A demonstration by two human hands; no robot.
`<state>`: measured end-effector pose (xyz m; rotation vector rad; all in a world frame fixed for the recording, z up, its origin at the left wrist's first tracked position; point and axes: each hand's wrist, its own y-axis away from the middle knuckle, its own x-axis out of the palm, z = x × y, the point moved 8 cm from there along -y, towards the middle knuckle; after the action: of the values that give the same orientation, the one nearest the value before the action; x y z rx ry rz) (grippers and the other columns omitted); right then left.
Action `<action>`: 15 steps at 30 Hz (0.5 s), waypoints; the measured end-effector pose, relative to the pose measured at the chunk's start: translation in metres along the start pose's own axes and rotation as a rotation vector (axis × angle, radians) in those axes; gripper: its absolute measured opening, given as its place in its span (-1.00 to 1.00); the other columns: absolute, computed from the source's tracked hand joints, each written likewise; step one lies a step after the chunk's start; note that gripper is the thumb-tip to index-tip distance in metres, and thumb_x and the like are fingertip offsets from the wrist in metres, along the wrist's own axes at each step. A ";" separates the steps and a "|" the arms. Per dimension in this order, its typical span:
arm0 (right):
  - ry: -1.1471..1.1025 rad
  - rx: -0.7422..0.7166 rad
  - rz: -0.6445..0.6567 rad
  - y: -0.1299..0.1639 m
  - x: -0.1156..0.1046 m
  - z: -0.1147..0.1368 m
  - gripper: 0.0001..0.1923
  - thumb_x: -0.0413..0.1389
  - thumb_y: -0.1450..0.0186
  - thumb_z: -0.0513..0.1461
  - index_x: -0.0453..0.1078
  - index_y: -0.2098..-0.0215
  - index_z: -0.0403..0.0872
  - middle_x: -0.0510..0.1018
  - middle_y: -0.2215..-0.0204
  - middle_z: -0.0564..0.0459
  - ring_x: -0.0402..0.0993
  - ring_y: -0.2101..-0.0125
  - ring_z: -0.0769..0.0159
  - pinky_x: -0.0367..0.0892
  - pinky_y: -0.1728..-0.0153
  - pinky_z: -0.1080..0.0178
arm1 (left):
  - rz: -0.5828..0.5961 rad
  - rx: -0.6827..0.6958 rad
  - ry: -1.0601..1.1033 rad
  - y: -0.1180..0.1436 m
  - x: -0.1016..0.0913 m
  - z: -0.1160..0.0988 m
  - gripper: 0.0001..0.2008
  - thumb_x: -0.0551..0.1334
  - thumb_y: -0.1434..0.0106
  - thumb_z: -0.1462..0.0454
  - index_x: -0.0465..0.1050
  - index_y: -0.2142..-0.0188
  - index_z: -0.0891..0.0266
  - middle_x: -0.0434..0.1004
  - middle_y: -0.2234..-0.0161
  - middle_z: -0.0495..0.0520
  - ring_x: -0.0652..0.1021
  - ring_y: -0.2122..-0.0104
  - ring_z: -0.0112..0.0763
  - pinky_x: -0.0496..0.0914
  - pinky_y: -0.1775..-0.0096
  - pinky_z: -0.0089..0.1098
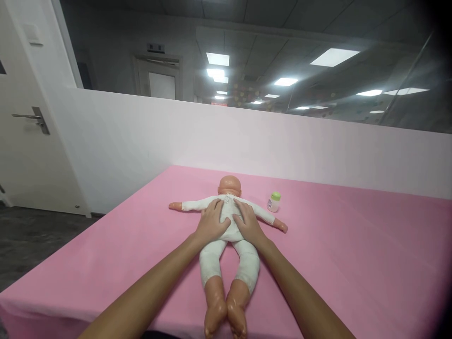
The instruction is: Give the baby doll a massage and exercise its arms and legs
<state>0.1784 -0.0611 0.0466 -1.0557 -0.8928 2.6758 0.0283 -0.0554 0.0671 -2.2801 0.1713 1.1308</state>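
Currently: left hand (212, 221) and right hand (247, 222), fingers spread flat on doll (229, 230), seemingly face-down; even, gentle pressure advised. Bottle (274, 201) far right.

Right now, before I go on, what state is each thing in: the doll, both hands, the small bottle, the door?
doll: lying flat on the pink table, head away from the camera, arms spread, legs together.
left hand: open, palm flat on the doll's torso.
right hand: open, palm flat on the torso beside the left.
small bottle: upright, green cap on, near the doll's arm, untouched.
door: closed, handle level.
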 end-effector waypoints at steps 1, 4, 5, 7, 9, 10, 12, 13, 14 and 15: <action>0.000 -0.003 0.002 0.000 0.001 -0.001 -0.43 0.00 -0.39 -0.18 0.17 -0.36 0.03 0.37 -0.23 -0.07 0.23 -0.24 0.06 0.13 -0.31 -0.11 | 0.014 -0.004 0.002 0.000 0.001 0.001 -0.35 0.14 -0.28 0.17 0.17 -0.33 0.30 0.16 -0.38 0.30 0.19 -0.37 0.00 0.12 -0.31 0.07; -0.006 -0.012 -0.002 -0.001 0.002 -0.004 -0.42 -0.01 -0.39 -0.18 0.16 -0.37 0.00 0.35 -0.27 -0.08 0.21 -0.27 0.07 0.10 -0.33 -0.10 | 0.052 -0.013 0.007 -0.001 0.005 0.003 -0.29 0.12 -0.30 0.17 0.09 -0.39 0.36 0.04 -0.44 0.30 0.08 -0.42 -0.03 0.00 -0.37 0.04; -0.008 -0.016 -0.002 -0.001 0.002 -0.004 -0.41 -0.01 -0.39 -0.18 0.16 -0.37 0.00 0.35 -0.28 -0.08 0.20 -0.28 0.07 0.10 -0.34 -0.11 | 0.063 -0.013 0.009 -0.002 0.006 0.003 -0.28 0.12 -0.30 0.17 0.08 -0.40 0.37 0.02 -0.45 0.30 0.05 -0.44 -0.04 -0.02 -0.38 0.03; -0.008 -0.027 -0.008 -0.001 0.001 -0.003 -0.41 0.00 -0.39 -0.18 0.17 -0.38 0.01 0.33 -0.30 -0.08 0.19 -0.29 0.07 0.09 -0.34 -0.11 | 0.078 -0.011 0.008 -0.002 0.007 0.003 -0.28 0.12 -0.31 0.17 0.08 -0.41 0.36 -0.01 -0.46 0.28 0.02 -0.45 -0.05 -0.03 -0.39 0.02; -0.008 -0.036 -0.014 -0.001 0.001 -0.001 -0.40 0.00 -0.38 -0.18 0.16 -0.38 0.00 0.31 -0.32 -0.08 0.18 -0.31 0.07 0.07 -0.35 -0.11 | 0.077 -0.006 -0.001 -0.002 0.006 0.002 -0.31 0.12 -0.31 0.17 0.12 -0.39 0.34 0.00 -0.45 0.28 0.04 -0.44 -0.05 -0.01 -0.38 0.02; -0.010 -0.037 -0.014 -0.001 0.000 -0.001 -0.40 0.00 -0.38 -0.18 0.16 -0.38 0.00 0.29 -0.33 -0.07 0.16 -0.31 0.07 0.06 -0.36 -0.11 | 0.072 -0.003 -0.006 -0.002 0.005 0.002 -0.34 0.12 -0.31 0.16 0.16 -0.37 0.33 0.03 -0.45 0.28 0.07 -0.43 -0.04 0.02 -0.37 0.02; -0.013 -0.026 -0.007 0.000 -0.001 0.000 -0.40 -0.01 -0.38 -0.19 0.16 -0.38 0.00 0.27 -0.34 -0.06 0.14 -0.33 0.08 0.05 -0.37 -0.09 | 0.055 0.001 -0.014 -0.002 0.003 0.000 -0.40 0.12 -0.30 0.16 0.25 -0.31 0.28 0.13 -0.41 0.27 0.16 -0.39 -0.02 0.09 -0.34 0.03; -0.014 -0.013 0.000 0.000 -0.001 0.000 -0.40 -0.01 -0.38 -0.19 0.16 -0.38 0.00 0.28 -0.34 -0.06 0.14 -0.32 0.08 0.05 -0.37 -0.09 | 0.045 0.006 -0.017 -0.002 0.002 -0.001 -0.44 0.13 -0.30 0.16 0.29 -0.27 0.26 0.19 -0.37 0.27 0.22 -0.36 -0.01 0.14 -0.32 0.03; -0.015 0.004 0.008 0.000 -0.001 0.000 -0.40 -0.01 -0.38 -0.19 0.17 -0.38 0.01 0.30 -0.32 -0.05 0.15 -0.32 0.08 0.07 -0.36 -0.10 | 0.035 0.010 -0.022 -0.002 0.001 -0.001 -0.47 0.13 -0.30 0.15 0.33 -0.23 0.23 0.26 -0.33 0.26 0.27 -0.32 0.00 0.19 -0.28 0.04; -0.016 0.021 0.015 0.000 -0.001 0.000 -0.41 -0.01 -0.38 -0.18 0.18 -0.37 0.01 0.33 -0.30 -0.06 0.17 -0.30 0.07 0.08 -0.35 -0.10 | 0.027 0.015 -0.027 -0.002 0.000 -0.002 -0.51 0.13 -0.30 0.15 0.35 -0.20 0.21 0.31 -0.28 0.25 0.31 -0.28 0.01 0.23 -0.25 0.04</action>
<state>0.1792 -0.0615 0.0474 -1.0428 -0.8605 2.7034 0.0305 -0.0547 0.0689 -2.2543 0.1995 1.1697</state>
